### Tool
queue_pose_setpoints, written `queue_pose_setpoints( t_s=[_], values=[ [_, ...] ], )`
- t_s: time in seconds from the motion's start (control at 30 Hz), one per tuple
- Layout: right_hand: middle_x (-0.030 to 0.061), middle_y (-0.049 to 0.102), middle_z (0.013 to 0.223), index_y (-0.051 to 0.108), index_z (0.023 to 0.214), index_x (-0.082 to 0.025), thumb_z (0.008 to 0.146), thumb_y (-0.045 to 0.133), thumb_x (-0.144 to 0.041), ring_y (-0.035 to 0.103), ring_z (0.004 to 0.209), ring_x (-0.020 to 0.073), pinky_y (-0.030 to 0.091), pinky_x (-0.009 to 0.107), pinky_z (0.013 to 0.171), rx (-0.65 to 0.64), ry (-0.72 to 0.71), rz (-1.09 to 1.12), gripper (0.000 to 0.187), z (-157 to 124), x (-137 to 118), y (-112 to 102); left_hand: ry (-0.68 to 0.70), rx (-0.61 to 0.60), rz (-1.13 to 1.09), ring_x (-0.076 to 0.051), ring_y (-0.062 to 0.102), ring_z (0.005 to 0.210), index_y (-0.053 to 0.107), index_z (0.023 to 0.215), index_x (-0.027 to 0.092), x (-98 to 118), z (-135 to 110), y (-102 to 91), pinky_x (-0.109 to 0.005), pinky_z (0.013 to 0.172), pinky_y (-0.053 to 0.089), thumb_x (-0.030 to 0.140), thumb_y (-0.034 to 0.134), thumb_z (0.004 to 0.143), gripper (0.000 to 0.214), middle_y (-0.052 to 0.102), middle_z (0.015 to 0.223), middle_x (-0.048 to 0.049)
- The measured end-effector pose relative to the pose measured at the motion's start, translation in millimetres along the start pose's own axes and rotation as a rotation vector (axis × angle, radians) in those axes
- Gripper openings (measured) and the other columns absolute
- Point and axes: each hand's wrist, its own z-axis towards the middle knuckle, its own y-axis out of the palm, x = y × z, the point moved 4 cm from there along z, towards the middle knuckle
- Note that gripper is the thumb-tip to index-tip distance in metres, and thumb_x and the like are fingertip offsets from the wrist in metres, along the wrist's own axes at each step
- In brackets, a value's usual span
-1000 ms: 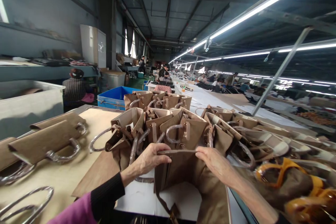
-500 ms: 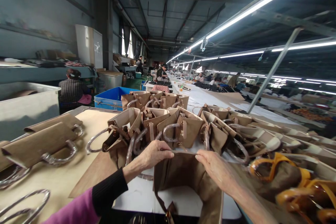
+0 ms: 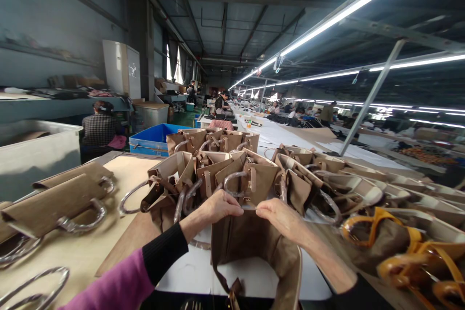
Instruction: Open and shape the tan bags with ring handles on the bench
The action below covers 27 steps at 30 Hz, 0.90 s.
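Note:
A brown handbag body point(image 3: 250, 235) stands in front of me, its top open toward me and a strap with a small metal fitting hanging at its near side. My left hand point(image 3: 222, 206) pinches the far top edge near the bag's left corner. On the same edge, a short way to the right, my right hand point(image 3: 279, 215) pinches with thumb and fingers. The far outer side of the bag is hidden. White sheeting point(image 3: 189, 271) lies under it. Close beyond my hands stand finished-looking brown handbags point(image 3: 261, 179) with plastic-wrapped handles.
Flat brown bags point(image 3: 61, 198) lie at left on a tan board point(image 3: 127, 174). More bags crowd the right, some with yellow handles point(image 3: 381, 232). A blue bin point(image 3: 152, 139) and a white tub point(image 3: 43, 155) stand at left. A seated person point(image 3: 101, 123) is beyond; other people work farther back.
My right hand has slid left along the bag's top edge, closer to my left hand. The left hand has shifted slightly right, and both still pinch the edge.

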Motion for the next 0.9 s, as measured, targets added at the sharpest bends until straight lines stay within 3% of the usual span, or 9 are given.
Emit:
queue_pose_setpoints(
  t_s=[0.2,0.57,0.7,0.9],
  values=[
    [-0.0065,0.027,0.052,0.036,0.053,-0.018,0.077,0.044,-0.032,0.031,0.054,0.0094,0.019,0.025,0.053,-0.1,-0.012,0.051,0.029,6,-2,-2,-0.018,0.028,0.013,-0.009,0.032,0.049,0.072,0.066,0.009,-6,2,1.3,-0.025,0.049,0.022,0.031,0.065,0.059,0.024,0.043,0.046,0.0042],
    [-0.006,0.033,0.052,0.043,0.055,-0.018,0.077,0.047,-0.032,0.037,0.057,0.0096,0.021,0.024,0.054,0.005,-0.022,-0.027,0.026,9,-27,11,0.091,0.035,0.031,-0.009,0.029,0.051,0.068,0.063,0.01,-5,-4,4.4,-0.024,0.048,0.021,0.031,0.059,0.064,0.023,0.038,0.047,0.0052],
    [-0.0056,0.039,0.052,0.045,0.056,-0.019,0.079,0.046,-0.032,0.04,0.058,0.01,0.022,0.024,0.056,0.053,0.003,-0.068,0.027,4,-28,10,0.127,0.011,0.029,-0.009,0.028,0.051,0.062,0.058,0.01,-1,-10,-4.4,-0.023,0.048,0.022,0.034,0.056,0.069,0.027,0.035,0.05,0.0052],
    [-0.0052,0.042,0.052,0.048,0.056,-0.019,0.08,0.047,-0.033,0.042,0.058,0.0104,0.023,0.023,0.057,0.087,0.005,-0.077,0.028,2,-28,11,0.1,0.141,0.157,-0.008,0.03,0.05,0.053,0.055,0.013,1,-35,-27.7,-0.023,0.048,0.021,0.041,0.046,0.078,0.037,0.032,0.05,0.0058]
  ],
)
